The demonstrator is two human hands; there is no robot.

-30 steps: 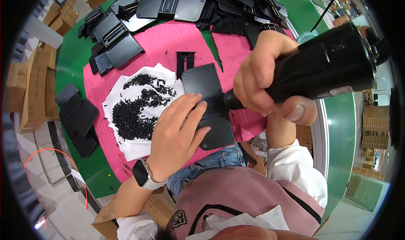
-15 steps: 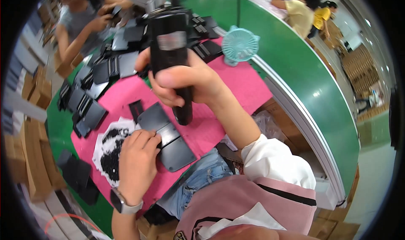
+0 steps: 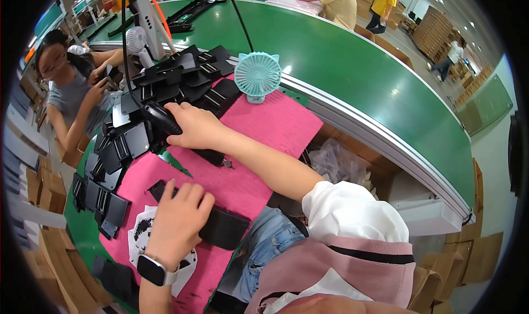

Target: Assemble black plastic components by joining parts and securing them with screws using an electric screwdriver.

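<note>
My right hand [image 3: 195, 125] is closed around a black corded electric screwdriver [image 3: 160, 119]. The tool lies low and slanted beside the pile of black parts, and its cord rises from the far end. Over a flat black plate [image 3: 227, 228] on the pink mat [image 3: 259, 148], my left hand [image 3: 184, 217] curls its fingers and covers much of it. A narrow black strip [image 3: 156, 190] lies beside its fingertips. Under the left wrist, a white paper [image 3: 184, 278] with small black screws [image 3: 144, 226] is partly hidden.
A pile of black hinged stands [image 3: 132, 143] runs along the mat's far left side. A teal fan [image 3: 257, 74] stands at its far edge. Dark flat pieces [image 3: 113, 278] lie near left. Across the bench sits a co-worker [image 3: 74, 93]. A metal rail [image 3: 363, 121] borders the green surface.
My right hand has lowered the screwdriver from above the plate to the far left, tilting it. My left hand has shifted over the plate. The view has swung toward the far bench.
</note>
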